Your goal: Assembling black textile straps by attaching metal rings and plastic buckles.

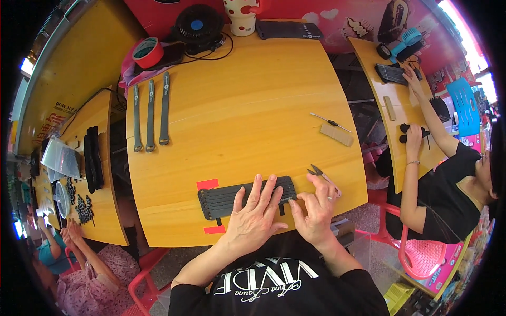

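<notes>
A row of dark grey straps [216, 204] with small holes at their ends lies side by side near the table's front edge. My left hand [254, 213] rests flat across them, fingers spread and pointing away from me. At the row's right end, my right hand [316, 210] has bent fingers, with thumb and index fingertip close together. Whatever lies between those fingertips is too small to tell. Just beyond that hand are thread snips [322, 176], blades apart. Red tape [207, 184] sticks to the table by the left end of the straps.
Three separate straps [151, 116] lie at the far left. Beyond stand a black fan [198, 26], a roll of red tape [148, 52] and a spotted cup [241, 18]. A screwdriver-like tool [329, 122] and a tan block [336, 135] lie right. Co-workers sit at both side tables.
</notes>
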